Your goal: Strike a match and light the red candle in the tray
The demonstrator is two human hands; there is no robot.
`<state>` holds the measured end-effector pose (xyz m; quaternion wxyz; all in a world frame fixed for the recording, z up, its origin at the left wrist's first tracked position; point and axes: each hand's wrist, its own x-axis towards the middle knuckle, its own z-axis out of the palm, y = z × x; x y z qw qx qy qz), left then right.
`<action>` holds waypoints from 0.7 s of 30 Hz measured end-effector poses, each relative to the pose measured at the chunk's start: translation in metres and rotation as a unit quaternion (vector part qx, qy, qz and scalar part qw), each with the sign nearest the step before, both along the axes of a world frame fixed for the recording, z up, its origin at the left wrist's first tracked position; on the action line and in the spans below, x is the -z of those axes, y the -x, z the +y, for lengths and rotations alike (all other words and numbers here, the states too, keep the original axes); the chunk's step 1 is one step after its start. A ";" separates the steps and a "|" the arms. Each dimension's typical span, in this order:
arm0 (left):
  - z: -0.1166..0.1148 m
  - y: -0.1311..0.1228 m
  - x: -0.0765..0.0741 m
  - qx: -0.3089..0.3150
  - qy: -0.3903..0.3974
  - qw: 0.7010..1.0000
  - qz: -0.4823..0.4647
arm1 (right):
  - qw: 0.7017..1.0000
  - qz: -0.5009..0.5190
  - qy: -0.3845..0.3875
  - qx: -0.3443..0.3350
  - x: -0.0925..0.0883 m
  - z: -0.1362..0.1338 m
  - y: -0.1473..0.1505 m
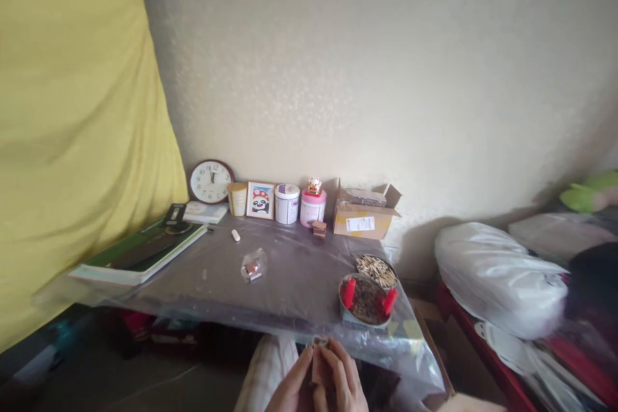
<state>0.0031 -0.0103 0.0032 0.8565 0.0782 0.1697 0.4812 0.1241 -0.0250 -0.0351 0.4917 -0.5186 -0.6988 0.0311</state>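
Fingers (pixel 344 355): gripping small brownish piece (pixel 317 365) between left hand (pixel 291 383) and right hand (pixel 346 383), just off near edge of desk (pixel 290 273). Beyond, on top: round container (pixel 355 318) with two red sticks (pixel 349 293), pale thin sticks (pixel 375 270), cardboard box (pixel 381 227).

In front of the table (pixel 290 264), the left hand (pixel 288 386) and right hand (pixel 344 374) are cut off by the bottom edge; their fingers hide most of the small brownish piece (pixel 317 367) between them, so its kind cannot be told; the trouser leg (pixel 265 367) there is cropped too; under the table, red items (pixel 168 335) sink into darkness; left of it, the yellow cloth (pixel 72 109) runs out of view; right of it, a green object (pixel 582 196) is blurred; on it, the carton label's (pixel 360 224) print is too small to read.
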 end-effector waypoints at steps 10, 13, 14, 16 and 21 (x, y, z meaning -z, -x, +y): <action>-0.007 0.009 0.003 0.016 0.034 0.997 0.060 | 0.984 0.067 0.130 -0.097 -0.043 -0.008 -0.027; -0.006 0.010 0.004 0.028 0.041 0.996 0.079 | 0.986 0.080 0.109 -0.095 -0.043 0.000 -0.033; -0.006 0.010 0.004 0.032 0.040 0.995 0.084 | 0.987 0.072 0.105 -0.100 -0.044 0.003 -0.033; -0.006 0.010 0.002 0.037 0.039 0.994 0.092 | 0.987 0.041 0.107 -0.110 -0.048 0.007 -0.034; -0.008 0.010 -0.001 0.049 0.034 0.992 0.111 | 0.982 -0.076 0.122 -0.119 -0.059 0.010 -0.034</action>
